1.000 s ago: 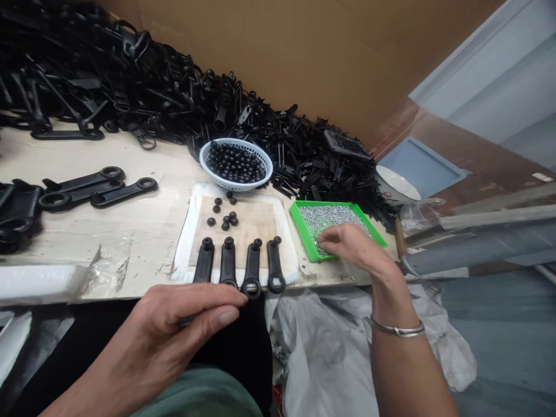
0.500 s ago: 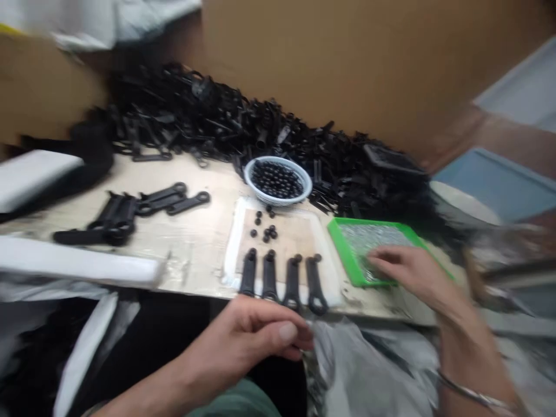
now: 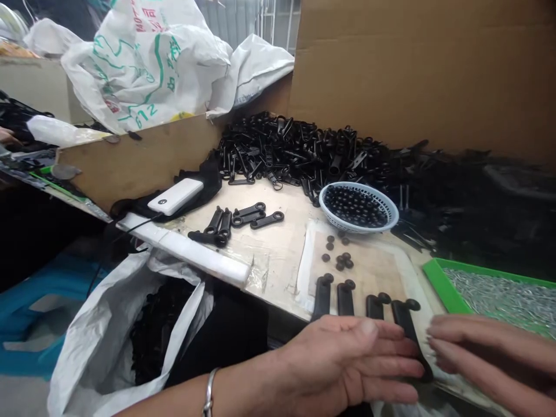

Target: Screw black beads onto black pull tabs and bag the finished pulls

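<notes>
Near the table's front edge my left hand (image 3: pixel 347 365) is open, palm turned up, fingers stretched toward the right. Facing it, my right hand (image 3: pixel 495 359) has its fingers drawn together; a small pale bit shows at the blurred fingertips, too unclear to name. Just beyond the left fingers, several flat black plastic pieces (image 3: pixel 322 298) lie in a row on a pale mat (image 3: pixel 402 263), each with a round black bead at its far end. Loose black beads (image 3: pixel 346 260) lie behind them. A green tray (image 3: pixel 441 284) of small silvery metal parts (image 3: pixel 499 292) sits beyond the right hand.
A pale blue basket (image 3: pixel 359 229) of black beads stands behind the mat. A heap of black parts (image 3: pixel 299 150) lies against cardboard (image 3: pixel 417 75). Black ring-ended pieces (image 3: pixel 268 219), a white power bank (image 3: pixel 176 196) and a white foam strip (image 3: pixel 186 249) lie left. A white sack (image 3: pixel 87 347) hangs below.
My right hand has left the green tray and come near my left hand. My left hand has turned palm up with its fingers stretched out. The view has swung left.
</notes>
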### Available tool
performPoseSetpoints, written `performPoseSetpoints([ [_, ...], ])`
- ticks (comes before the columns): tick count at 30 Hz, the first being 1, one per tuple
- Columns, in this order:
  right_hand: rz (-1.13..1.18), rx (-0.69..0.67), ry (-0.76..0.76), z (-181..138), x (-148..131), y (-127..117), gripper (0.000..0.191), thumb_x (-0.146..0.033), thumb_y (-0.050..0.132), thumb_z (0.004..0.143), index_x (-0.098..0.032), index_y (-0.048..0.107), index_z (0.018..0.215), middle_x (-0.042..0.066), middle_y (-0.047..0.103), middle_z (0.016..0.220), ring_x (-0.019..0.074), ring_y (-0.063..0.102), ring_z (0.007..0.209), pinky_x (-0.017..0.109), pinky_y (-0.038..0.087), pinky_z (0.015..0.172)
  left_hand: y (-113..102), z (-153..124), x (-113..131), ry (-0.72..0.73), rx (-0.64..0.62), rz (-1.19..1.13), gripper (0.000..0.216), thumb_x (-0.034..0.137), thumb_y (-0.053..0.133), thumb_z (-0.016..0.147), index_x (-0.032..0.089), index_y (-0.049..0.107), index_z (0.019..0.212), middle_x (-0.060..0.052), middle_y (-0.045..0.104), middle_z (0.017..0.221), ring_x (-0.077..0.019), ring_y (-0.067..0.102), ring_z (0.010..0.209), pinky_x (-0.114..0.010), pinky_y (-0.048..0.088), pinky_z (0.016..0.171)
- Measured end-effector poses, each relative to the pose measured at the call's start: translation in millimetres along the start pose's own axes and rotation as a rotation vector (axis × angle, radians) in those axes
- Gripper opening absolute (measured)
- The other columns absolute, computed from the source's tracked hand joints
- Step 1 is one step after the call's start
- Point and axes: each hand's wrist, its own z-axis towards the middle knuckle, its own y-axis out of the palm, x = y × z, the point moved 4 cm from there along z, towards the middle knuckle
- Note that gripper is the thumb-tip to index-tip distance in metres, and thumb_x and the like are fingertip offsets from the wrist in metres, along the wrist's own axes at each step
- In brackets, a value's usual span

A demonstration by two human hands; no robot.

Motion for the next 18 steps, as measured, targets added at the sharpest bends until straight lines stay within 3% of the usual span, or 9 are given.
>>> performPoseSetpoints([
  [2,-0.012,-0.052,-0.131,9,-25,13,0.023,-0.031,0.06,0.087,-0.028,0.067,0.109,0.0,0.071,0.106,0.0206,0.07,0.089,0.026,0.061,0.078,1,0,3,0.034,0.001,-0.056,0.065,0.048,0.082,0.068,0.006,0.065,0.114,-0.027,0.057,0.127,-0.0391,0.052,0.124,-0.061,0.026,0.111],
  [5,0.012,-0.05,-0.314,17,-54,25,0.036,-0.019,0.055,0.088,-0.022,0.059,0.124,0.001,0.068,0.118,0.0187,0.068,0.099,0.025,0.055,0.093,-1,-2,6,0.111,-0.014,-0.139,0.045,0.039,0.076,0.077,0.005,0.069,0.105,-0.022,0.066,0.11,-0.0263,0.065,0.103,-0.048,0.038,0.106],
  [7,0.076,-0.056,-0.322,22,-68,27,0.037,-0.014,0.055,0.088,-0.02,0.058,0.124,0.002,0.068,0.117,0.0176,0.066,0.103,0.026,0.051,0.098,-3,-3,8,0.144,-0.019,-0.169,0.031,0.029,0.064,0.088,0.003,0.069,0.104,-0.02,0.066,0.105,-0.0197,0.066,0.094,-0.037,0.045,0.099],
  [9,0.174,-0.079,-0.211,28,-76,24,0.032,-0.015,0.056,0.089,-0.022,0.06,0.12,0.001,0.069,0.114,0.0156,0.066,0.102,0.024,0.051,0.096,-4,-6,11,0.163,-0.02,-0.169,0.027,0.02,0.051,0.095,0.001,0.067,0.107,-0.021,0.065,0.11,-0.0174,0.066,0.094,-0.032,0.048,0.095],
  [11,0.282,-0.076,-0.007,34,-76,19,0.02,-0.018,0.059,0.09,-0.026,0.065,0.108,-0.001,0.071,0.106,0.0133,0.067,0.096,0.02,0.053,0.089,-6,-8,13,0.153,0.013,-0.161,0.029,0.016,0.046,0.097,0.001,0.065,0.112,-0.022,0.063,0.116,-0.018,0.066,0.097,-0.032,0.048,0.096],
  [15,0.517,-0.017,0.43,30,-58,17,0.005,-0.024,0.067,0.086,-0.026,0.071,0.085,-0.003,0.072,0.09,0.0114,0.068,0.083,0.014,0.055,0.071,-11,-8,14,0.02,0.145,-0.141,0.03,0.018,0.049,0.096,0.001,0.061,0.118,-0.023,0.062,0.121,-0.0224,0.066,0.104,-0.033,0.05,0.096],
  [18,0.726,-0.014,0.626,20,-43,23,0.003,-0.027,0.072,0.082,-0.025,0.072,0.083,-0.001,0.072,0.082,0.0099,0.066,0.07,0.014,0.054,0.063,-11,-9,16,-0.015,0.191,-0.125,0.031,0.018,0.05,0.096,0.001,0.06,0.119,-0.023,0.061,0.123,-0.0262,0.063,0.111,-0.032,0.051,0.096],
])
